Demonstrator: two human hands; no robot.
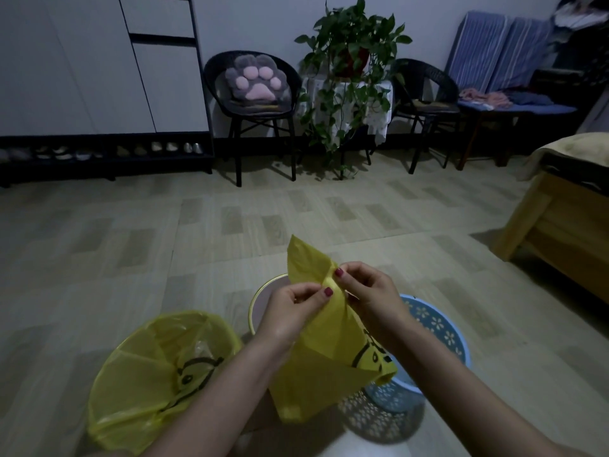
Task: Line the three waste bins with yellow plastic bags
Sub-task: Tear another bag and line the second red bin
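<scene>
Yellow bag pinched at its top by fingers of left hand and right hand

Three waste bins stand close together on the floor. Left bin: already lined, a yellow bag draped over its rim, black printed figure visible inside. Middle bin: pale rim, unlined, mostly hidden. Right bin: blue, perforated flower-pattern wall, unlined. Second yellow plastic bag: unopened, flat and creased, black print near its right edge, held up above the middle and right bins, top corner pointing up.
</scene>
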